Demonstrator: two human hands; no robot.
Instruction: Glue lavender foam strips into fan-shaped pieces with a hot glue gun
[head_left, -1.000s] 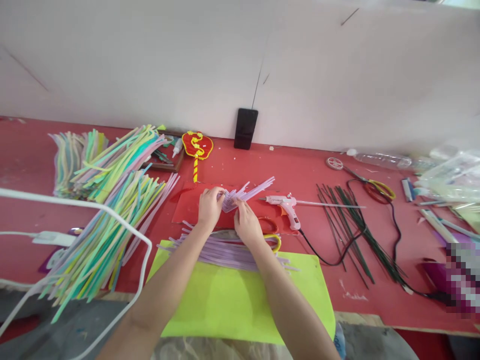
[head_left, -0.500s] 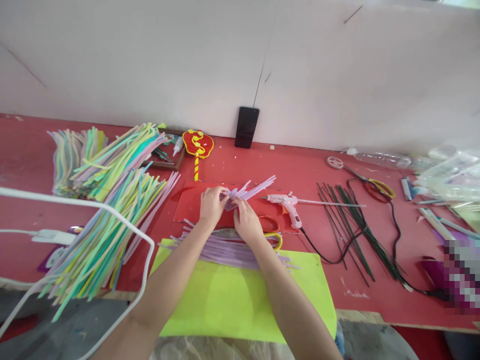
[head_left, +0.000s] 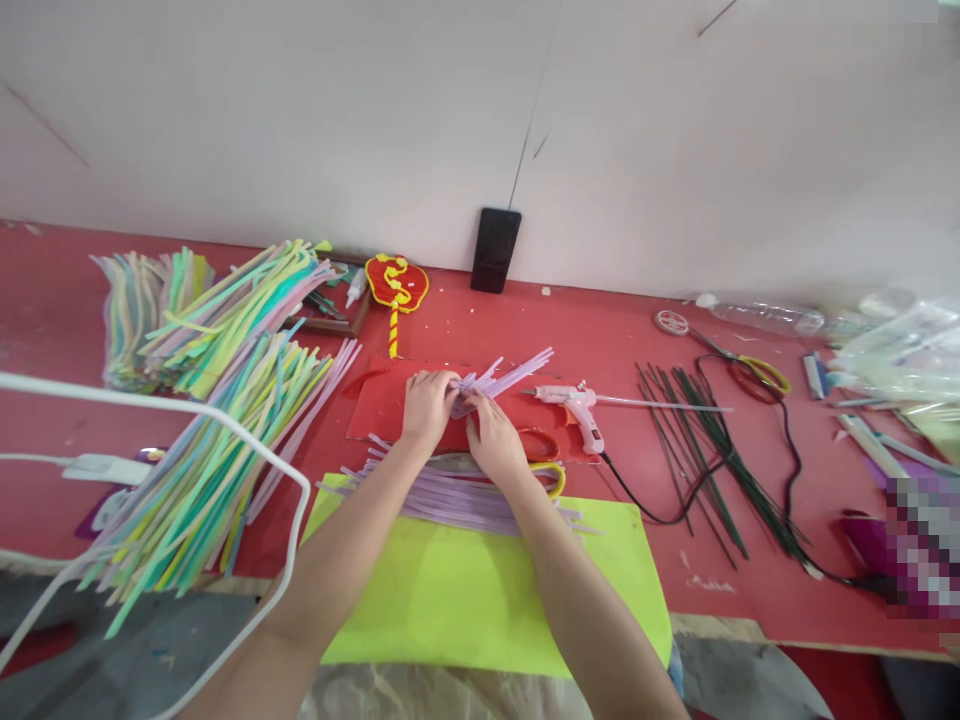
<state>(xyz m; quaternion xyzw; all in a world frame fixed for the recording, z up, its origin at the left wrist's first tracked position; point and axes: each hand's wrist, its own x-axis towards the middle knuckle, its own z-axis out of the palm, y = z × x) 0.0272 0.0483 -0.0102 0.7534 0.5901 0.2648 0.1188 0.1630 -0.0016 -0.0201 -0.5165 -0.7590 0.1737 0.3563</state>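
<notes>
Glue gun (head_left: 576,408): lay on the tabletop (head_left: 622,345), nozzle toward the work.
Lilac stems (head_left: 519,374): were just left of the glue gun, above the red board (head_left: 382,400), free ends fanning past the nozzle.
Left hand (head_left: 430,408): pinched the gathered end of the lilac stems, left of the glue gun.
Right hand (head_left: 493,432): gripped the same end with its fingertips, nearer the glue gun.
Scissors (head_left: 561,481): lay between the glue gun and the person, with loose purple strips (head_left: 450,500) alongside.
Good handling: likely needed a light, even pinch, stems pressed flat without crushing the pile, one hand anchoring while the other adjusted, and fingertips clear of the glue gun's nozzle.
</notes>
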